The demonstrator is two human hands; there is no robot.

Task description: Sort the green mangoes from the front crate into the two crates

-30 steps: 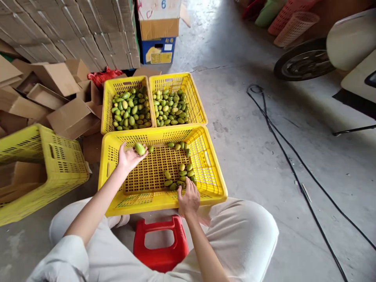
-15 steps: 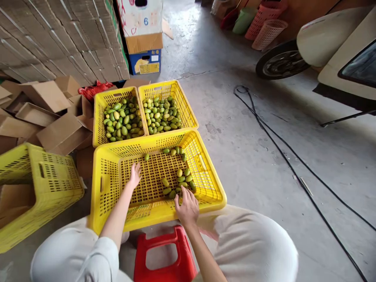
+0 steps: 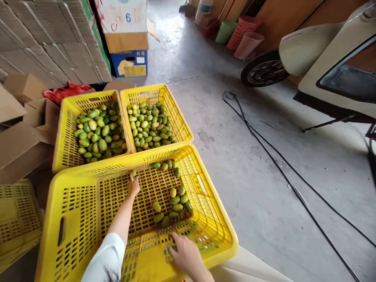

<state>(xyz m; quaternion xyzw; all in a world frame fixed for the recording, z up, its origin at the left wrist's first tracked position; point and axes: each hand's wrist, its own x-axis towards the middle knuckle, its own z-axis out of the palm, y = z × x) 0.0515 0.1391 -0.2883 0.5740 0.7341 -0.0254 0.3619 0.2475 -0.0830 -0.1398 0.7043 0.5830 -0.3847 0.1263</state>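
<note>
A large yellow plastic crate (image 3: 202, 172) lies in front of me with several oval green fruits (image 3: 175, 200) on its slotted floor. My left hand (image 3: 134, 187) reaches to the crate's far side, its fingertips closed around a single green fruit (image 3: 134, 173) by the far wall. Over the near wall is my right hand (image 3: 186, 253), thumb and forefinger apart. A greenish patch between them is hard to make out. More oval fruits sit along the far right of the floor. Behind stand two yellow crates, left (image 3: 63, 133) and right (image 3: 179, 117), with many green and yellowish fruits.
Cardboard boxes (image 3: 22, 145) pile up at the left, above another yellow crate (image 3: 17, 215). Stacked cartons (image 3: 55, 39) and a blue box (image 3: 129, 64) stand at the back. A black cable (image 3: 282, 176) crosses the floor at right, near a parked scooter (image 3: 308, 51).
My left hand has gone forward onto the lone fruit by the far wall. My right hand has drawn back from the fruits towards the near wall. The view has shifted closer to the crates.
</note>
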